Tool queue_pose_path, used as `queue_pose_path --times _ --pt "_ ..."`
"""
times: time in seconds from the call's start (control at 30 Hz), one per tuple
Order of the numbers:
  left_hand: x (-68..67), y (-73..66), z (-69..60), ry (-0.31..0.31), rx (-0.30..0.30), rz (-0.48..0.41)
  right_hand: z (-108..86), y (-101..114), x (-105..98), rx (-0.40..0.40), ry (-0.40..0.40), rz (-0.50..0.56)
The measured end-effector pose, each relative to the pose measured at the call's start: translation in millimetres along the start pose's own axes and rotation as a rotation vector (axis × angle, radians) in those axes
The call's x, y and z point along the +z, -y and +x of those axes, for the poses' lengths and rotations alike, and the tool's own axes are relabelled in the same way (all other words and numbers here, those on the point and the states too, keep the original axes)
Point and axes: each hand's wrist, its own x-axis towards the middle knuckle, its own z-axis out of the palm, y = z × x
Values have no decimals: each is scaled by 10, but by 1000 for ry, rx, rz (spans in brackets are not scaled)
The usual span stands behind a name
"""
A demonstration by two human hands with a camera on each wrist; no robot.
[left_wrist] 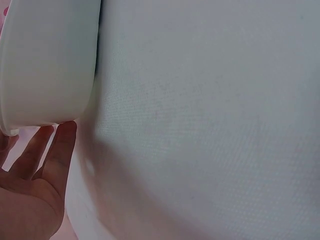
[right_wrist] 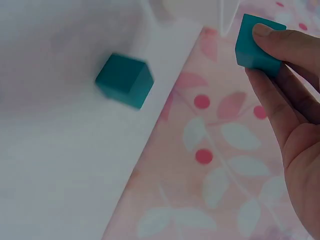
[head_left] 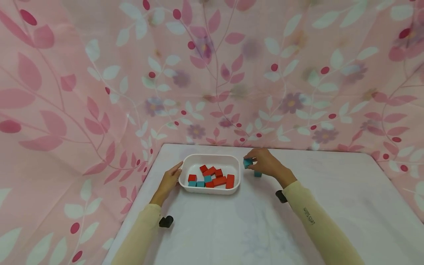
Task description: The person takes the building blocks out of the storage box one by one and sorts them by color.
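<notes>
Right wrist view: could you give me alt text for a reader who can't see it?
A right hand pinches a teal cube in its fingers at the upper right. A second teal cube, slightly blurred, rests apart from it on a white tabletop, with pink floral fabric beyond the table's edge.

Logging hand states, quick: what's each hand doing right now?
Left hand: open, fingers touching the end of the white tray.
Right hand: closed, holding a blue cube.
</notes>
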Motion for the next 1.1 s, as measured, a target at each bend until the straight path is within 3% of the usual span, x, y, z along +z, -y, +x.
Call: queue_pose_path --times 0.23,0.53,1.1 --pt "-3 10 1 -15 -13 6 -199 -286 -101 14 -63 -30" --pt "-2 3 -4 -7 3 12 -431 -577 -14 89 -98 -79" --pt "8 -26 -15 -9 -30 50 -389 -764 206 226 -70 -32"
